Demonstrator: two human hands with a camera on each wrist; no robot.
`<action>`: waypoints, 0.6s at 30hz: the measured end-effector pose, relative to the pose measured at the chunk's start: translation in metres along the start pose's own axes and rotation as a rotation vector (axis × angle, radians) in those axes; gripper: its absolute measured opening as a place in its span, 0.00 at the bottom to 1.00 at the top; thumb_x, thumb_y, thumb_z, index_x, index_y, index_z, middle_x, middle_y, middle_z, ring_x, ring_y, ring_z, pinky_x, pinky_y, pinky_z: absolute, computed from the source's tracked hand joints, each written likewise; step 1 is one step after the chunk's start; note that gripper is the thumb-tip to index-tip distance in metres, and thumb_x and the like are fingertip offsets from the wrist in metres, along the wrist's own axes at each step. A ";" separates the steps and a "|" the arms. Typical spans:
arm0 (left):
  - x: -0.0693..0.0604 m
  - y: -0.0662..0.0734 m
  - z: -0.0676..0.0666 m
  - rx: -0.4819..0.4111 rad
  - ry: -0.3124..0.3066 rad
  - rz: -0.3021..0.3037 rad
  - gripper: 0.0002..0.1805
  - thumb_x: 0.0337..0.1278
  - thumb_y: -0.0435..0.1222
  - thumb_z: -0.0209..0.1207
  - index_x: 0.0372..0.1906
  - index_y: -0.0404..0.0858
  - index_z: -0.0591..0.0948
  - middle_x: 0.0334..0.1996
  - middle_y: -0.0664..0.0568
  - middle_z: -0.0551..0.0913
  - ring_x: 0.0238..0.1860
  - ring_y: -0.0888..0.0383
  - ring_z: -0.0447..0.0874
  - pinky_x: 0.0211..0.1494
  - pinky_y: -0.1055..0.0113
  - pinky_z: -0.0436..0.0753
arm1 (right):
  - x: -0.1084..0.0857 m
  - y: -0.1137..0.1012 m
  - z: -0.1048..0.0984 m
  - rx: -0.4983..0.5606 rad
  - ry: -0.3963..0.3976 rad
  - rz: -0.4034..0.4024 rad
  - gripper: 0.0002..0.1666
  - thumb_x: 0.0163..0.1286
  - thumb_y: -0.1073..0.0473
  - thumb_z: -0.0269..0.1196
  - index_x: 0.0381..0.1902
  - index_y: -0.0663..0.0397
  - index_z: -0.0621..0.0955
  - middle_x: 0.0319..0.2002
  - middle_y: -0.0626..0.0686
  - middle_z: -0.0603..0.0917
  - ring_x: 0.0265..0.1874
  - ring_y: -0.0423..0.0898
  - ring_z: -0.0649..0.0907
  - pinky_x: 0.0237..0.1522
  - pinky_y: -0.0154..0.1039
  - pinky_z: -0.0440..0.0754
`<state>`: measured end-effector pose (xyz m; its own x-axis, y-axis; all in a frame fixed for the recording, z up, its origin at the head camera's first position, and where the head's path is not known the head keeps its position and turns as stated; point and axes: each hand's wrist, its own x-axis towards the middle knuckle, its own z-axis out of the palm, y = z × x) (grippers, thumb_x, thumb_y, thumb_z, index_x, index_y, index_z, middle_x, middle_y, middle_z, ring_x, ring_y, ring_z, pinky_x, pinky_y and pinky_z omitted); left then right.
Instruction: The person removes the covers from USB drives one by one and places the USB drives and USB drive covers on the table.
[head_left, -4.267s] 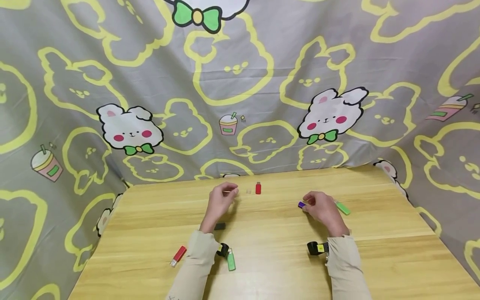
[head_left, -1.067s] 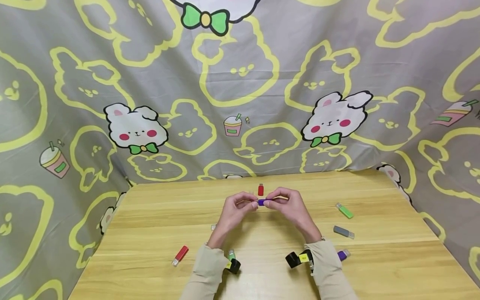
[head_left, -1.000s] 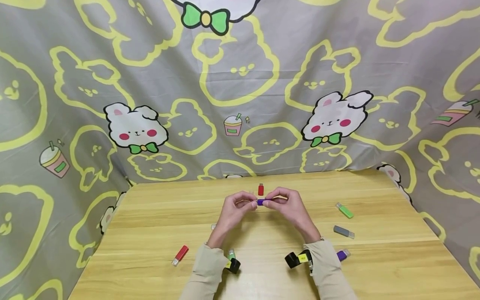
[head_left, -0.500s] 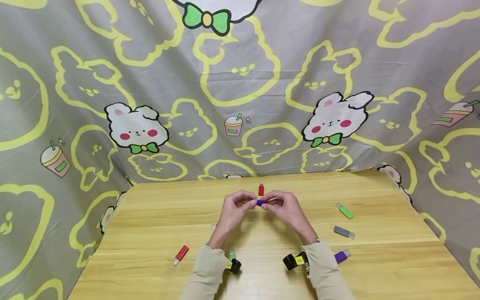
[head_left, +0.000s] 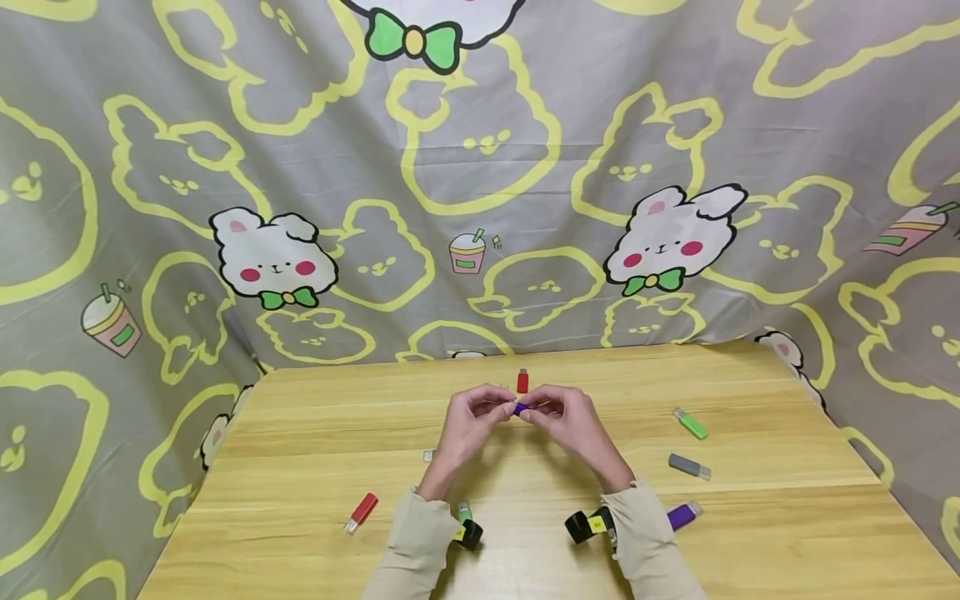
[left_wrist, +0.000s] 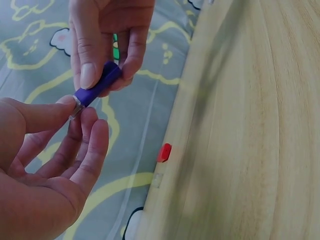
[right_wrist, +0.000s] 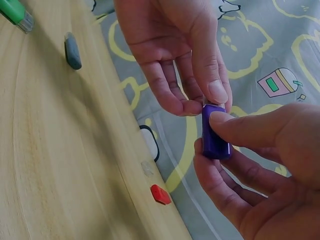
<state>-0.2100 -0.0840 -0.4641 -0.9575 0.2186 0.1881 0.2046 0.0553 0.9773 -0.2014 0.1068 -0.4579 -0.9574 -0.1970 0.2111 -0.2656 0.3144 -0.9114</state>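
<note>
A purple USB stick (head_left: 521, 408) is held between both hands above the back middle of the table. In the right wrist view my right hand (right_wrist: 280, 155) pinches the purple body (right_wrist: 215, 132) between thumb and fingers. My left hand (left_wrist: 50, 165) pinches the clear or metal end (left_wrist: 76, 109) with thumb and fingertips, as the left wrist view shows. In the head view the left hand (head_left: 468, 425) and right hand (head_left: 573, 421) nearly meet. Just behind them lies a red USB stick (head_left: 522, 382).
On the wooden table (head_left: 525, 550) lie another red stick (head_left: 362, 512) at left, a green one (head_left: 464, 512) by the left wrist, and at right a green (head_left: 690, 423), a grey (head_left: 689, 466) and a purple stick (head_left: 683, 516). A patterned cloth (head_left: 525, 317) hangs behind.
Both hands have come together at the middle; the right brought the purple stick in from the right, and the left now grips its end. Lately the stick has tilted and the right hand shifted slightly left.
</note>
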 end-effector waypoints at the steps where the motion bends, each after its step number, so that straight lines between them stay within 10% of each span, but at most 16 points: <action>1: 0.000 0.000 0.000 -0.003 0.000 -0.003 0.07 0.62 0.24 0.66 0.43 0.28 0.87 0.42 0.38 0.87 0.41 0.46 0.89 0.47 0.65 0.88 | 0.000 0.000 0.000 -0.002 -0.003 -0.002 0.05 0.65 0.67 0.73 0.39 0.56 0.89 0.38 0.52 0.90 0.35 0.47 0.88 0.39 0.35 0.87; 18: 0.001 0.001 0.000 0.034 0.072 0.018 0.05 0.58 0.24 0.69 0.40 0.27 0.89 0.41 0.38 0.89 0.41 0.47 0.89 0.43 0.71 0.87 | 0.001 0.000 -0.001 -0.006 -0.025 -0.030 0.04 0.66 0.67 0.72 0.39 0.57 0.89 0.37 0.52 0.90 0.35 0.49 0.88 0.38 0.34 0.86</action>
<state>-0.2105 -0.0842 -0.4632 -0.9656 0.1494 0.2129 0.2272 0.0855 0.9701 -0.2022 0.1078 -0.4576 -0.9459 -0.2296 0.2294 -0.2951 0.3136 -0.9025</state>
